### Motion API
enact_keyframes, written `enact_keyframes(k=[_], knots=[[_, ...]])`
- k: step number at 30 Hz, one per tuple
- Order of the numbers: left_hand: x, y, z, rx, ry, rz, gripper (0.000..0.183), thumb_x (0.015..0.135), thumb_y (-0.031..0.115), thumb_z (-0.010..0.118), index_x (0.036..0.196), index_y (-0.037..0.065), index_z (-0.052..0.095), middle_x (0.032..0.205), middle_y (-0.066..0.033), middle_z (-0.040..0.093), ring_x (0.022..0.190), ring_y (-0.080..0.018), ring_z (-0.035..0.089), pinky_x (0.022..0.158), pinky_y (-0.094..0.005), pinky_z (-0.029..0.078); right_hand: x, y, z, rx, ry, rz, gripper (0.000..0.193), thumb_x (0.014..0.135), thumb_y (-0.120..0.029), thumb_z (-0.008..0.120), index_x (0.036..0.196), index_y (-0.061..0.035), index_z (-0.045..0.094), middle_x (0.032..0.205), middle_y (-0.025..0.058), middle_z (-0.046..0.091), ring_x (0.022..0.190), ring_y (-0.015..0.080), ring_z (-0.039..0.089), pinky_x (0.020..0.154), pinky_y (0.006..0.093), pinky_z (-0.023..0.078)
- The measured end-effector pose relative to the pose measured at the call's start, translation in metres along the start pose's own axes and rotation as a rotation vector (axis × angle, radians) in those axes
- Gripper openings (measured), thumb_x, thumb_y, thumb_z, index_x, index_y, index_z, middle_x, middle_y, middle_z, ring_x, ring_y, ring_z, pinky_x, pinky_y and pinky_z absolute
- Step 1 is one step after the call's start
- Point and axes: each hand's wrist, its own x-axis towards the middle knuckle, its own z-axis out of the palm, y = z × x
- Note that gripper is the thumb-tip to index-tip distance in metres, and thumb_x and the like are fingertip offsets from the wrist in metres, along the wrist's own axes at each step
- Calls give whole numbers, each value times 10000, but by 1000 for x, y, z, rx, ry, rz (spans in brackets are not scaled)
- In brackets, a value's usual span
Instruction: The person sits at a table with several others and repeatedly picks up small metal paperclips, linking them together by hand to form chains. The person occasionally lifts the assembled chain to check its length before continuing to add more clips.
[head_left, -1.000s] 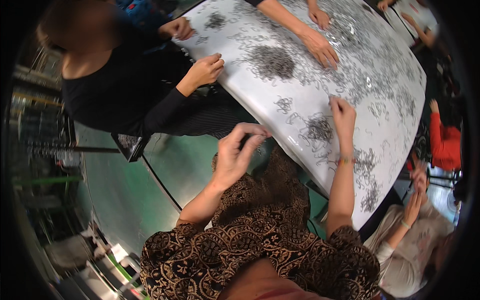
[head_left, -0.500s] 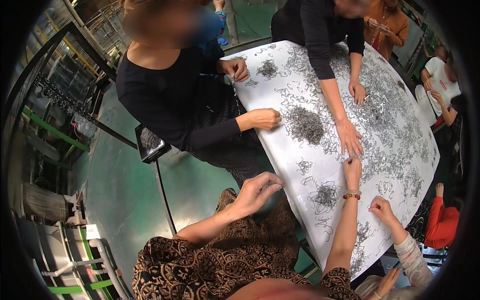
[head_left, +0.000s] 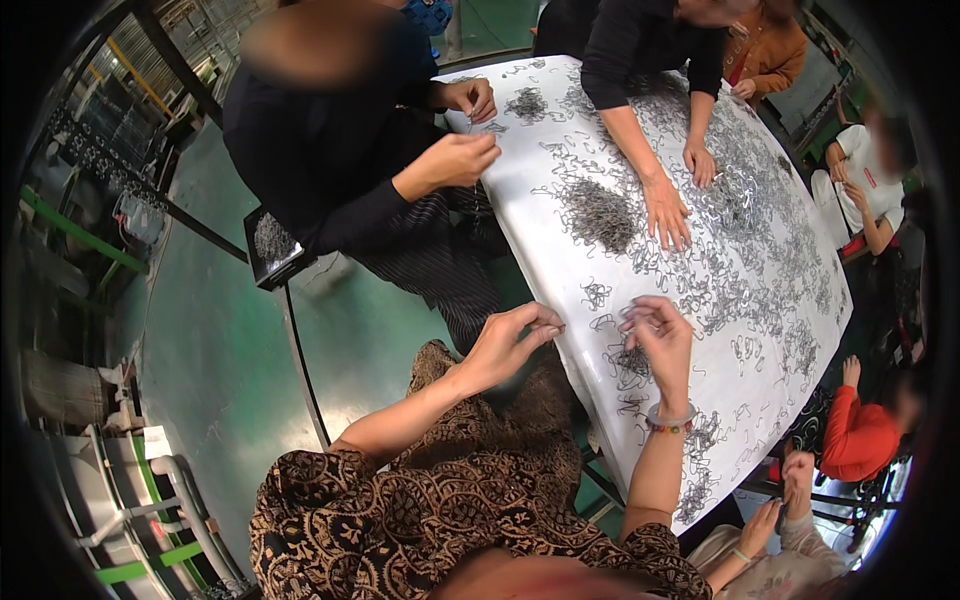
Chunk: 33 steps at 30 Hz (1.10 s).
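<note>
Small curved dark wire hooks lie scattered over a white-covered table (head_left: 540, 255). My left hand (head_left: 515, 342) is off the table's near left edge, thumb and fingertips pressed together. Whatever its pinch holds is too small to make out. Above a small heap of wire hooks (head_left: 630, 368) hovers my right hand (head_left: 664, 340), a beaded bracelet on its wrist. Its fingers are bent in toward the thumb, and any piece between them cannot be told. The hand partly covers that heap.
A bigger heap of hooks (head_left: 600, 215) lies farther up the table. At left a person in black (head_left: 310, 170) works with both hands; another person's hand (head_left: 665, 212) rests flat among the hooks. A black tray (head_left: 275, 250) stands beside the left person. More people sit at right.
My right hand has come back from the middle of the table toward my left hand. The left person's nearer hand has drawn away from the big heap to the other hand.
</note>
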Motion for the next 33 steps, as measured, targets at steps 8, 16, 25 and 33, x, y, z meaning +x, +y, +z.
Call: enact_keyframes(k=[8, 16, 25, 33], knots=[[3, 10, 4, 54, -39, 48, 147, 896, 66, 645, 1007, -30, 648, 924, -144, 690, 863, -235, 687, 737, -332, 532, -21, -62, 54, -526, -317, -339, 237, 828, 50, 615, 1054, 0, 664, 846, 91, 632, 699, 152, 613, 617, 272, 488], [-1, 2, 5, 45, -89, 30, 119, 898, 58, 629, 981, -26, 642, 887, -159, 671, 849, -285, 676, 738, -352, 517, -25, -65, 51, -607, -247, -312, 236, 847, 22, 631, 1081, -5, 620, 837, 102, 633, 699, 178, 622, 649, 281, 506], [4, -16, -3, -176, -61, 63, 267, 905, 68, 637, 1167, 23, 623, 1096, -86, 678, 998, -161, 628, 837, -303, 512, -27, -68, 57, -480, -173, -348, 148, 785, 55, 687, 931, 29, 687, 798, 87, 654, 673, 155, 609, 613, 253, 480], [161, -91, -43, 495, 92, 230, 181, 865, 80, 616, 1011, 13, 699, 1002, -174, 681, 912, -358, 618, 820, -405, 492, -34, -59, 72, -340, -139, -206, 298, 769, 60, 710, 1061, 6, 685, 828, 84, 662, 713, 146, 618, 666, 246, 495]])
